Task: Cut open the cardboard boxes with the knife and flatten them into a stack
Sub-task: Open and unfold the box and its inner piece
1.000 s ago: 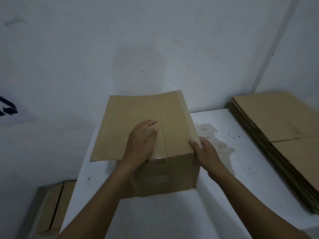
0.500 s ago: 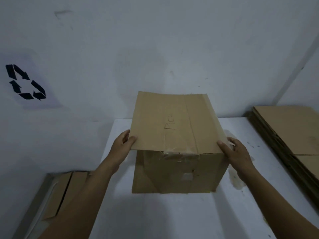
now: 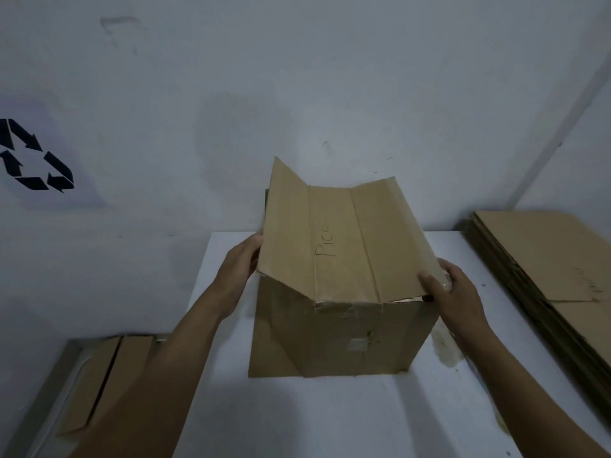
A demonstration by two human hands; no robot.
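A brown cardboard box [image 3: 340,338] stands on the white table [image 3: 330,418], its top flaps spread and bent upward at both sides. "Pico" is handwritten on the top panel, and clear tape crosses the front seam. My left hand [image 3: 239,259] grips the raised left flap at its edge, fingers behind it. My right hand [image 3: 451,289] holds the front right corner of the top flap, thumb on top. A stack of flattened boxes [image 3: 542,259] lies on the table's right side. No knife is in view.
A white wall stands close behind the table, with a corner at the right. A black recycling symbol [image 3: 33,157] is on the wall at left. Below the table's left edge sits another cardboard box [image 3: 99,381] in a grey container.
My left hand moved from the top panel to the left flap's edge, and both side flaps have lifted upward. My view has shifted so the box sits more central.
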